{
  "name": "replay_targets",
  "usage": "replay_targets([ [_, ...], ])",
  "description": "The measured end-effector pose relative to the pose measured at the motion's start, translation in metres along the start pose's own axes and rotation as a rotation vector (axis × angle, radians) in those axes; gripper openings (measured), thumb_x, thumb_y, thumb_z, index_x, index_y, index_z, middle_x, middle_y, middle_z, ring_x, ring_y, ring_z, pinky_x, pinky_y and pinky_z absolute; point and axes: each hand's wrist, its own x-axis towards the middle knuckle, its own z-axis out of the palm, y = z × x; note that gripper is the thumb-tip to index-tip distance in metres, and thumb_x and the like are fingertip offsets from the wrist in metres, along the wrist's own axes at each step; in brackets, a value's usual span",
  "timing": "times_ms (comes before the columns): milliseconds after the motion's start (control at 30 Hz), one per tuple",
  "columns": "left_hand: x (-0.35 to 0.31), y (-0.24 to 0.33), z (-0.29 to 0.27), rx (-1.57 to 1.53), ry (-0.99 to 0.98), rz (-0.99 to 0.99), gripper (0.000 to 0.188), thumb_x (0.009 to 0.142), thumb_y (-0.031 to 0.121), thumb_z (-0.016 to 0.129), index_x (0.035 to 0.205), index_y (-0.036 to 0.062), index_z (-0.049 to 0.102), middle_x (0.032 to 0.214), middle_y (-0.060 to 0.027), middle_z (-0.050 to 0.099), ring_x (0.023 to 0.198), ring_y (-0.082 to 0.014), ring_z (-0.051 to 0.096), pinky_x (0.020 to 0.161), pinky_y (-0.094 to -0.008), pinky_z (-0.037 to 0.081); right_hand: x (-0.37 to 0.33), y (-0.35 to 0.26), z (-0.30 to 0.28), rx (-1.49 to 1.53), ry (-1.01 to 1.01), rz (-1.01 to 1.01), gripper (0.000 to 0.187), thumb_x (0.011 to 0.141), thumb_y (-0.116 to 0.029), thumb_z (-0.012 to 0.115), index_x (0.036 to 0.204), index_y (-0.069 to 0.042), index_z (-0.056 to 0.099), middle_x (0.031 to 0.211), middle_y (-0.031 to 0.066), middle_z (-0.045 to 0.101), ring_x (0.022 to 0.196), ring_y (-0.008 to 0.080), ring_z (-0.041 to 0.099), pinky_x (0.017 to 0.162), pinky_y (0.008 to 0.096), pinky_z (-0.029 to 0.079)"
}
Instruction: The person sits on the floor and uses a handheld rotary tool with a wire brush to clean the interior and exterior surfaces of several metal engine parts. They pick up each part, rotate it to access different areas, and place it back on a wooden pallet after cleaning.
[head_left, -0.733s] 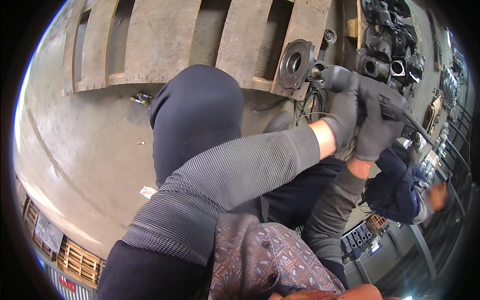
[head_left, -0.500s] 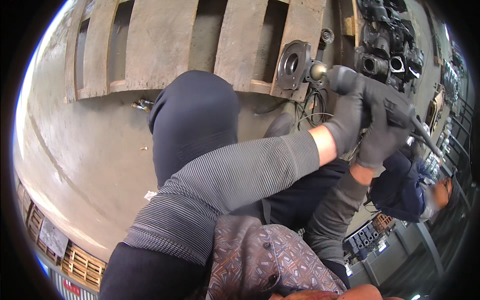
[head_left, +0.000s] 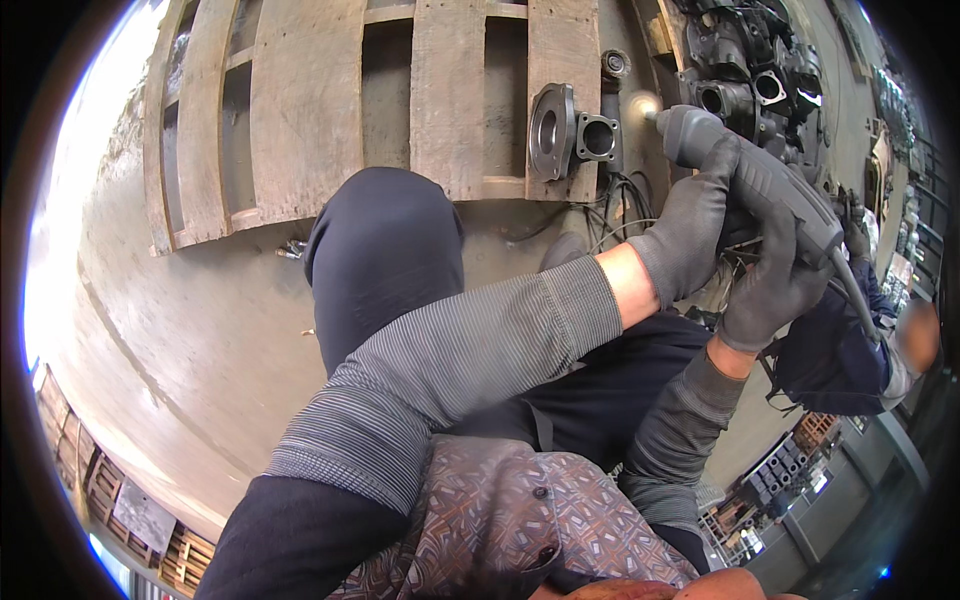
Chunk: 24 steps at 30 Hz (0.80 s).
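Observation:
My gloved left hand (head_left: 690, 235) wraps round the front of a dark corded die grinder (head_left: 765, 165). Farther back, my gloved right hand (head_left: 775, 285) grips the rear of the same grinder, near its cord. The round, pale tip (head_left: 643, 106) of the grinder points left and looks blurred. A flanged metal casting (head_left: 552, 132) stands on the right edge of the wooden pallet (head_left: 305, 110). Its square flange (head_left: 598, 138) with a round opening faces the tip, and a gap shows between them.
Dark metal castings (head_left: 755, 75) are heaped at the far right. Cables (head_left: 622, 200) lie on the floor by the pallet's corner. A co-worker (head_left: 840, 340) is close on the right. Small brass-coloured fittings (head_left: 292, 249) lie left of my knee.
The grinder's tip has come away from the casting's opening, to the right, so the opening now shows. Both hands still hold the grinder. The whole view has shifted somewhat.

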Motion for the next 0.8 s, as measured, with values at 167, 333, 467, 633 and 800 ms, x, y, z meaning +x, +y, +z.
replay_targets([
  [167,0.002,-0.014,0.003,0.039,0.047,0.032,0.065,0.102,0.055,0.057,0.134,-0.0015,0.051,0.122,-0.0165,0.067,0.106,-0.0263,0.072,0.095,-0.0404,0.061,0.0,0.02,-0.021,-0.098,0.06,-0.214,0.027,0.097,-0.009,0.064,0.116,0.011,0.065,0.12,0.0187,0.068,0.108,0.0249,0.068,0.096,0.0374,0.056],
  [333,0.007,-0.015,0.001,0.058,0.072,0.007,0.066,0.101,0.055,0.058,0.135,-0.0008,0.051,0.122,-0.0144,0.067,0.112,-0.0263,0.069,0.102,-0.0409,0.056,-0.004,0.013,-0.019,0.493,0.014,0.095,0.044,0.092,0.001,0.07,0.133,0.009,0.055,0.134,0.0229,0.061,0.127,0.0315,0.059,0.107,0.0423,0.051],
  [467,0.01,-0.014,-0.005,0.093,-0.006,0.037,0.065,0.101,0.056,0.059,0.135,0.001,0.054,0.122,-0.0124,0.068,0.117,-0.0229,0.065,0.105,-0.0379,0.052,-0.006,0.009,-0.004,0.266,-0.02,-0.025,0.06,0.082,0.005,0.08,0.135,0.008,0.052,0.132,0.0211,0.062,0.125,0.028,0.06,0.106,0.0386,0.052],
  [633,-0.001,0.003,-0.032,0.829,-0.11,0.125,0.055,0.104,0.049,0.058,0.132,0.0027,0.063,0.117,-0.01,0.071,0.106,-0.0176,0.067,0.097,-0.0328,0.053,0.006,0.015,-0.009,0.124,0.128,-0.014,0.051,0.083,0.0,0.082,0.127,0.008,0.057,0.123,0.0155,0.066,0.11,0.0222,0.067,0.097,0.0347,0.057],
  [800,-0.034,0.065,-0.075,1.943,0.416,0.295,0.051,0.097,0.043,0.071,0.12,-0.0013,0.062,0.109,-0.0163,0.074,0.089,-0.0241,0.073,0.076,-0.0357,0.057,0.014,0.02,-0.033,0.038,0.216,-0.079,0.037,0.089,0.001,0.075,0.121,0.01,0.06,0.119,0.0162,0.068,0.107,0.0214,0.068,0.093,0.0343,0.059],
])
